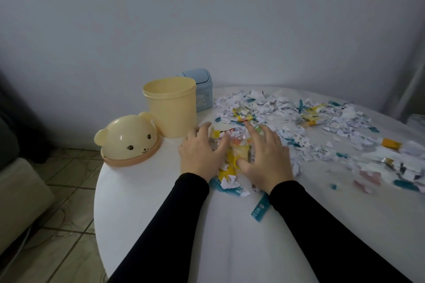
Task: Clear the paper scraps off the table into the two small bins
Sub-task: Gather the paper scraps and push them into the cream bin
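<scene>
a small heap of torn white, yellow and teal paper scraps point(232, 151) lies on the round white table point(142, 202), cupped between both hands. the left hand point(200, 151) and right hand point(264, 156) lie palm down with fingers spread, pressing the heap from either side. more scraps point(322, 122) litter the table to the right. behind the left hand stands an open pale yellow plastic bin point(171, 105); its bear-faced dome lid point(130, 139) rests beside it. a light blue lidded bin point(202, 92) stands just behind.
</scene>
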